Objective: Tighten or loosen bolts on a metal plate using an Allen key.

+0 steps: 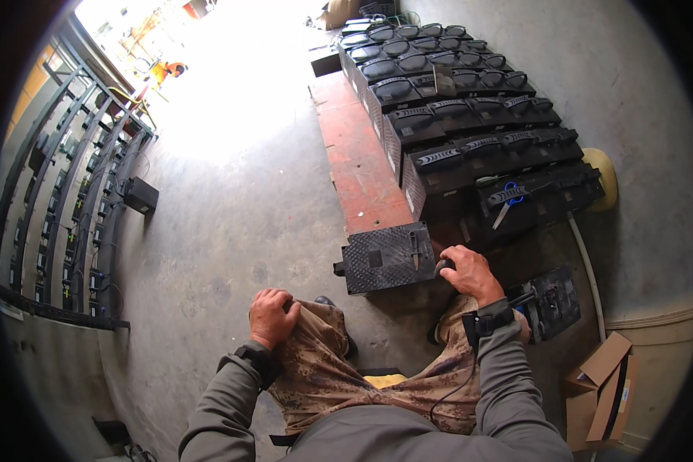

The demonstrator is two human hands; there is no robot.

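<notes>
My left hand [275, 317] rests on my left knee with its fingers loosely bent and holds nothing. My right hand [471, 273] is closed around a black rounded handle [444, 265] beside the right end of a black box; the rest of that object is hidden by my fingers. The black box [389, 258] lies in front of my knees, its textured face up, with a black tab at its left end. On its right part lies a small slim metal piece [416, 250], too small to name.
Rows of black cases with handles [477, 138] stand on a red board [354, 162] ahead right. Blue-handled scissors [507, 204] lie on the nearest row. Right of my knee is a black tray-like part [554, 304], with an open cardboard box [600, 389] behind. A metal rack [61, 208] stands left.
</notes>
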